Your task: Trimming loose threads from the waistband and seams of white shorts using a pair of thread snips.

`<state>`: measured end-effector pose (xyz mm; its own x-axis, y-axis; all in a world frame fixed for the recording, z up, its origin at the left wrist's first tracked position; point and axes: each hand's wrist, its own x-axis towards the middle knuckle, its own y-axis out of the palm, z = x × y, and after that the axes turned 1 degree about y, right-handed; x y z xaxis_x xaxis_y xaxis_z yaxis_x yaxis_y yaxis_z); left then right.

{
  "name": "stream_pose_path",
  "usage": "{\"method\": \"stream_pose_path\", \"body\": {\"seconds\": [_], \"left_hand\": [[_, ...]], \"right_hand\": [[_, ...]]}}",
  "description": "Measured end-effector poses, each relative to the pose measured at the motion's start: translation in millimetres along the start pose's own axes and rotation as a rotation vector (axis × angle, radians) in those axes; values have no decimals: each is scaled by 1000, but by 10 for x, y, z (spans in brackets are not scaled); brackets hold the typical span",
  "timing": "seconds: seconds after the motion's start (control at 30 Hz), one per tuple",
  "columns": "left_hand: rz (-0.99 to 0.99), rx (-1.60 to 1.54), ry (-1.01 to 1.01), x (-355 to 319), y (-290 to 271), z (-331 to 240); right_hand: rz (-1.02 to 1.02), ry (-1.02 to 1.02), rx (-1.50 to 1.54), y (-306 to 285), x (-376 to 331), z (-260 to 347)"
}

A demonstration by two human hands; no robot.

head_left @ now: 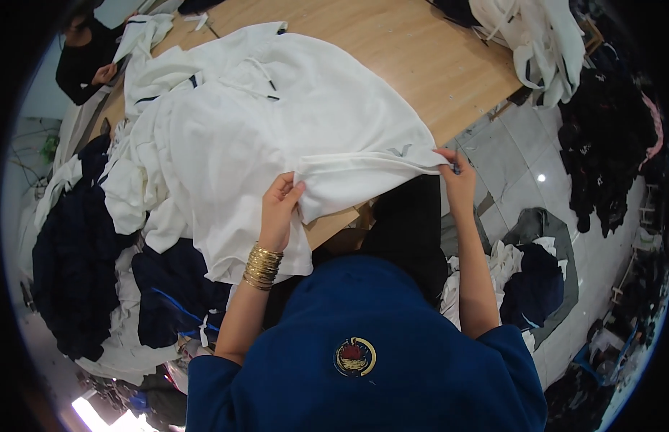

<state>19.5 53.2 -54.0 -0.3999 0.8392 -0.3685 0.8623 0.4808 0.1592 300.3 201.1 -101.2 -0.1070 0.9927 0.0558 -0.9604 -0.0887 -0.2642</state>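
A pair of white drawstring shorts (334,101) lies spread over the near edge of the wooden table. Its cord has dark tips and shows near the waist; a small grey emblem sits close to the leg hem. With fingers and thumb, my left hand (278,205) pinches one end of that hem. The other end is gripped by my right hand (457,175), so the hem is drawn out between them and folded along its length. Gold bangles (262,265) circle my left wrist.
More white garments (129,180) are heaped on the left, beside dark navy clothes (82,266). A co-worker (93,50) handles white cloth at the far left. White cloth hangs off the wooden table (421,57) at far right. Dark garments (601,144) and a navy bundle (534,284) lie at right.
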Motion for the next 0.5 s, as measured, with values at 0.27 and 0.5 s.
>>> {"method": "stream_pose_path", "body": {"seconds": [0.27, 0.5], "left_hand": [[22, -46, -76, -69, -150, -73], [86, -68, 50, -166, -275, -246]], "right_hand": [[-8, 565, 699, -122, 139, 319], [144, 557, 631, -20, 63, 688]]}}
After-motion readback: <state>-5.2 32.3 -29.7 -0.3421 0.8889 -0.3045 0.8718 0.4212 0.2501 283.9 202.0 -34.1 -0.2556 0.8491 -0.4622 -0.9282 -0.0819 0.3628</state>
